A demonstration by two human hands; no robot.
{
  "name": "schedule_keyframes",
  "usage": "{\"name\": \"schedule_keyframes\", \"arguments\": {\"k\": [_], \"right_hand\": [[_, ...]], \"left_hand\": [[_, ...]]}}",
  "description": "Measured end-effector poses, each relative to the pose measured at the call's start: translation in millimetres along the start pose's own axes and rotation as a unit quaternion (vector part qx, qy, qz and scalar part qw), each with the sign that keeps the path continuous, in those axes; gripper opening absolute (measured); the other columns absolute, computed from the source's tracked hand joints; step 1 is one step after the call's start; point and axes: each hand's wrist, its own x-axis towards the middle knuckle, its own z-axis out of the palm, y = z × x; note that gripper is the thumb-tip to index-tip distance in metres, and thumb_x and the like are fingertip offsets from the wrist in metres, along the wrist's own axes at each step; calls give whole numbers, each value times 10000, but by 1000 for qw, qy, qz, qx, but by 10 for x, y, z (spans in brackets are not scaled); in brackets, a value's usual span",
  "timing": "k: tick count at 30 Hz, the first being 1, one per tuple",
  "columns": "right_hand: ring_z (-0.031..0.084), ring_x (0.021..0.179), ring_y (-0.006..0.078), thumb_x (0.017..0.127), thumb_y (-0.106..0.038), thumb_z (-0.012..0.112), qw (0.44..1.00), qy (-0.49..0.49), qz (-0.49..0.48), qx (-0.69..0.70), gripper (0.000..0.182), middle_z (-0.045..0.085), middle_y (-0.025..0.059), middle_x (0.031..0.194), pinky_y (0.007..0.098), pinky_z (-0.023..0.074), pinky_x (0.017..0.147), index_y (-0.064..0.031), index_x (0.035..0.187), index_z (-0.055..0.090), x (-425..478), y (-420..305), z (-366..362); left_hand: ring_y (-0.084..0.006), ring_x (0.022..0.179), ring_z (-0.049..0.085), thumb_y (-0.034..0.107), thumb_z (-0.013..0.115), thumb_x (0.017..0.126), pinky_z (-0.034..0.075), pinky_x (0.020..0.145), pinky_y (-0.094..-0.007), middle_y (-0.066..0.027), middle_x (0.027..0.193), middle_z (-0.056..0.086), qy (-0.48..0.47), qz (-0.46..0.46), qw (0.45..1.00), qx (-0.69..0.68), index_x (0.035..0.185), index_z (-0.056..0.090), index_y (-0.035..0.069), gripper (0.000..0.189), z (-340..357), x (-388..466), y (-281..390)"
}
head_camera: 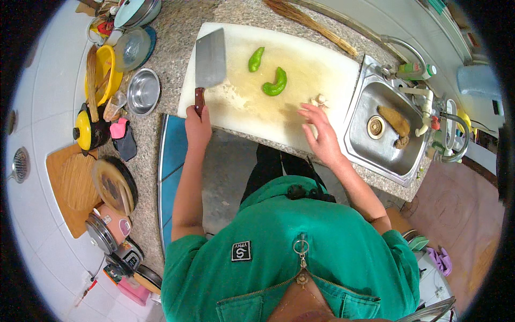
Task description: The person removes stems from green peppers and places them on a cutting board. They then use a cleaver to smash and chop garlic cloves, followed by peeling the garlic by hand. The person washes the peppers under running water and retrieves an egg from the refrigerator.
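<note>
My left hand [198,129] grips the wooden handle of a cleaver [211,60], whose broad blade lies over the left end of a white cutting board [237,110]. My right hand [322,135] is over the board's right front part, fingers apart. Just beyond its fingertips lie garlic cloves [320,99], partly hidden by the hand. Two green peppers rest near the middle of the board: a small, straighter pepper [255,60] and a larger curved pepper [277,83]. Whether anything sits under my right palm is hard to see.
Right of the board is a steel sink [362,116] with a brown loofah-like scrubber [394,120] inside and a faucet [424,96] above. A straw whisk [314,26] lies behind the board. On the left counter stand a steel bowl [143,91], a yellow basket [114,82] and a yellow-lidded pot [90,131].
</note>
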Motion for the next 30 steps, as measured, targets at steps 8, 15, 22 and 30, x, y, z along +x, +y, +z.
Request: {"name": "schedule_keyframes", "arguments": {"k": [8, 15, 22, 30], "right_hand": [[566, 1164, 248, 979, -306, 557, 771, -159, 117, 605, 679, 535, 167, 1324, 374, 478, 967, -62, 1506, 205, 45, -410, 154], [574, 1158, 323, 917, -158, 575, 778, -39, 117, 616, 704, 640, 177, 1084, 446, 484, 974, -21, 1483, 179, -327, -168, -417], [408, 448, 57, 862, 4, 454, 887, 140, 239, 369, 464, 619, 102, 964, 197, 316, 380, -5, 1326, 423, -1101, 363, -966], [547, 632, 67, 906, -59, 572, 945, 236, 205, 93, 593, 648, 53, 896, 214, 445, 549, -60, 1462, 364, -1522, 268, -259]], "left_hand": [[-70, 489, 345, 474, 377, 1016, 294, 477, -247, 19, 711, 436, -408, -249, 445, -758, 1155, 499, 96, 421, -293, -706, 1757], [-136, 563, 552, 420, 338, 1046, 479, 556, -271, -83, 857, 614, -594, -114, 566, -560, 1202, 499, 85, 403, 368, -917, 2099], [-341, 1217, 498, 139, 652, 838, 381, 1050, -460, -134, 1294, 565, -93, 331, 939, 24, 1194, 634, 99, 359, 702, -315, 1686], [-279, 1406, 299, 74, 519, 879, 209, 1159, -527, -52, 1490, 393, -123, 434, 851, 267, 1292, 577, 130, 421, 969, 525, 1205]]}}
